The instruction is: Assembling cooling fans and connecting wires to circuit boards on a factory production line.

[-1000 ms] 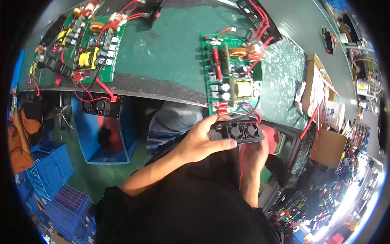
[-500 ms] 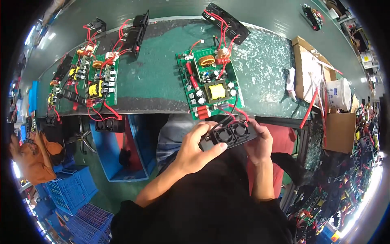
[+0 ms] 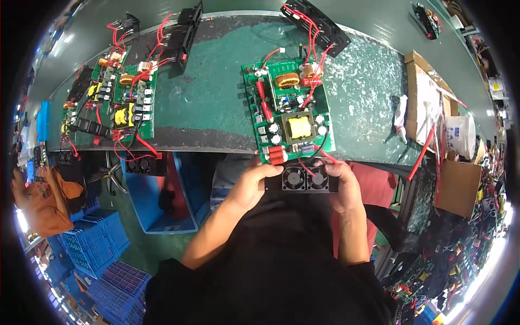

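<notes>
Between my two hands, just off the bench's front edge, is a black panel with two fans. My left hand grips its left end, thumb on top. Around its right end closes my right hand. Red and black wires run from the panel to a green circuit board lying at the edge of the bench. That board carries a yellow-wrapped transformer, a copper coil and red capacitors. More red wires join its far side to a black slotted end panel.
More wired circuit boards lie on the bench at left, one with a fan panel hanging over the edge. A cardboard box and a white tub stand at right. Below are a blue bin and blue crates. Another person is at far left.
The fan panel has turned from a tilt to nearly level, its fans facing up toward me. My left thumb has moved off the fan to the panel's upper left corner.
</notes>
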`<state>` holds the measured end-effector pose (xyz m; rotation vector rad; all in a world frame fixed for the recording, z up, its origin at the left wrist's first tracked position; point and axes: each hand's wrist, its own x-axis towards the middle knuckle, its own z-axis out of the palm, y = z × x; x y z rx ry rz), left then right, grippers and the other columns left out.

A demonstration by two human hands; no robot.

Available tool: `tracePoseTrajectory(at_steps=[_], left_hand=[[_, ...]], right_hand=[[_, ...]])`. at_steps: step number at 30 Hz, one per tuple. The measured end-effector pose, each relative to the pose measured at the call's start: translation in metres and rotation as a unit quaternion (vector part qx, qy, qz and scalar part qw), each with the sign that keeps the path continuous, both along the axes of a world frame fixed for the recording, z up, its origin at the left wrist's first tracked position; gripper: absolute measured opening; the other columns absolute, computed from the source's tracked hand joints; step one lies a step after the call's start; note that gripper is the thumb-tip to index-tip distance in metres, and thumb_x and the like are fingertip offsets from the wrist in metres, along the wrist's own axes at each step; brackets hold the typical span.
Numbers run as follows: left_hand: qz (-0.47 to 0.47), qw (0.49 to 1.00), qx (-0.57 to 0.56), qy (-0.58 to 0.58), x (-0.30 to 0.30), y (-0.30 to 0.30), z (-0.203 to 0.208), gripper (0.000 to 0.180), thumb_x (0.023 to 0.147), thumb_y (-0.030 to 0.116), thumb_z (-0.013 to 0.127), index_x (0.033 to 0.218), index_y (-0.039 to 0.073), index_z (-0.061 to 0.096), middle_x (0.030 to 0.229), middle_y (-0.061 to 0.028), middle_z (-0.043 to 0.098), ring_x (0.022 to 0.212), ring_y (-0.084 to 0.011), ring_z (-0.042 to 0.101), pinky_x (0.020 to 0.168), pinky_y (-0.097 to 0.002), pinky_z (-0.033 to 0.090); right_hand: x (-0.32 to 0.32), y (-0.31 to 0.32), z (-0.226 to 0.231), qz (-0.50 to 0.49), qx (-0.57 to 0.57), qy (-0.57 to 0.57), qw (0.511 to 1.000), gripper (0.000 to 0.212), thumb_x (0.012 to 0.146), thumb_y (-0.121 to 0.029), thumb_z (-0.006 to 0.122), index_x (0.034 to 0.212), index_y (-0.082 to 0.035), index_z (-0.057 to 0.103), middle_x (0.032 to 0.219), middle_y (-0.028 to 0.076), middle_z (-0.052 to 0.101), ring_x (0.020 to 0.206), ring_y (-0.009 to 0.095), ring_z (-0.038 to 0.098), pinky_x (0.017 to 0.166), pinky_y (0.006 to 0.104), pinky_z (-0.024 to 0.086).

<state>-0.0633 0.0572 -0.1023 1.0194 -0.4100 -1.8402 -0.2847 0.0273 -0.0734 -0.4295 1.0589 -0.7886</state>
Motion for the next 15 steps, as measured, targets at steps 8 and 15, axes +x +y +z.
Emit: tracePoseTrajectory(at_steps=[8, 15], left_hand=[[0.001, 0.92, 0.058, 0.388, 0.008, 0.021, -0.093, 0.048, 0.095, 0.019, 0.057, 0.138, -0.002, 0.05, 0.133, -0.0192, 0.06, 0.124, -0.027, 0.057, 0.108, -0.0396, 0.043], [-0.039, 0.983, -0.122, 0.131, 0.013, -0.006, -0.052, 0.027, 0.099, 0.005, 0.055, 0.123, -0.004, 0.063, 0.122, -0.015, 0.067, 0.115, -0.0238, 0.063, 0.104, -0.0371, 0.047]], right_hand=[[-0.004, -0.006, 0.006, 0.051, 0.018, -0.023, 0.998, 0.031, 0.081, -0.019, 0.06, 0.102, 0.003, 0.066, 0.096, 0.009, 0.068, 0.086, 0.019, 0.065, 0.083, 0.0324, 0.051], [0.011, 0.02, 0.041, 0.025, -0.289, 0.544, 0.788, 0.027, 0.087, -0.016, 0.076, 0.103, 0.004, 0.066, 0.081, 0.007, 0.067, 0.069, 0.012, 0.058, 0.065, 0.0272, 0.048]])
